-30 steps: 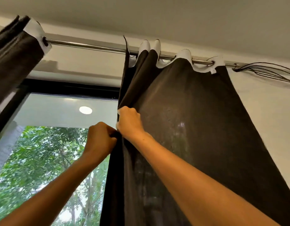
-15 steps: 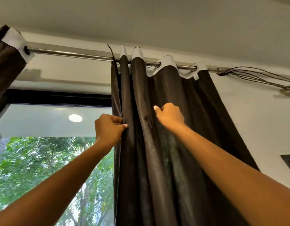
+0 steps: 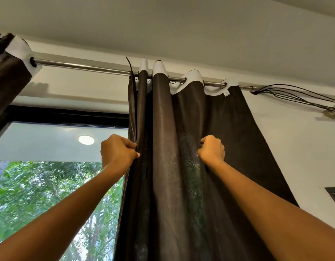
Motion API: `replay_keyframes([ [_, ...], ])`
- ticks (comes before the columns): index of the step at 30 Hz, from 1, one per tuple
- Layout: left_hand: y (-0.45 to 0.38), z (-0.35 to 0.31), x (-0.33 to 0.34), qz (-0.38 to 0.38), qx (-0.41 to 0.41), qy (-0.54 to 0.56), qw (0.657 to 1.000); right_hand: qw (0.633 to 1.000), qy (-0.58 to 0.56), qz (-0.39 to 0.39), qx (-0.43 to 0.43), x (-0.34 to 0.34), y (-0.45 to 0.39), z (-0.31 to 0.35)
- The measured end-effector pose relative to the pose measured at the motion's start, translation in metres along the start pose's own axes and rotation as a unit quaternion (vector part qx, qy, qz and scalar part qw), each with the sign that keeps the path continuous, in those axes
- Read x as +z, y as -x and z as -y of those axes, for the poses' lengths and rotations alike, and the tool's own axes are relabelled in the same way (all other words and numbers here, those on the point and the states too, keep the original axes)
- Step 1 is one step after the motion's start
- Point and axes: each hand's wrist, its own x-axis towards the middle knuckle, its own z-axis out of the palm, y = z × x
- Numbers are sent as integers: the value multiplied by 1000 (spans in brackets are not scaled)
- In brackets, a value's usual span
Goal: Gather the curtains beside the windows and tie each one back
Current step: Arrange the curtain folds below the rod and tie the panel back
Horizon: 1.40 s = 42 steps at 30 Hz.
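A dark brown curtain (image 3: 238, 140) with a white top band hangs from a metal rod (image 3: 83, 66) on the right side of the window (image 3: 49, 166). Its left part is bunched into folds. My left hand (image 3: 118, 152) grips the curtain's left edge, fingers curled round the fabric. My right hand (image 3: 211, 149) grips a fold farther right, about the same height. A second dark curtain (image 3: 8, 80) hangs gathered at the far left of the rod.
Thin black cords (image 3: 298, 95) run from the rod's right end along the white wall. A dark vent or plate (image 3: 334, 196) sits low on the right wall. Green trees show through the glass.
My right hand has moved right along the curtain to a fold farther from the left hand. My left hand keeps its grip on the left edge.
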Motion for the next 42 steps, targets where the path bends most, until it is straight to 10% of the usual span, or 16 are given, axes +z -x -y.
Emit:
replay_keyframes([
  [12, -17, 34, -51, -8, -10, 1, 1000, 952, -79, 136, -264, 38, 56, 164],
  [22, -17, 17, -33, 59, -68, 146, 985, 996, 1, 17, -89, 12, -17, 89],
  [26, -22, 11, -18, 36, -80, 174, 981, 990, -129, 52, -36, 14, -32, 63],
  [42, -36, 22, -25, -7, -61, 134, 989, 968, -155, 81, -180, 45, 9, 144],
])
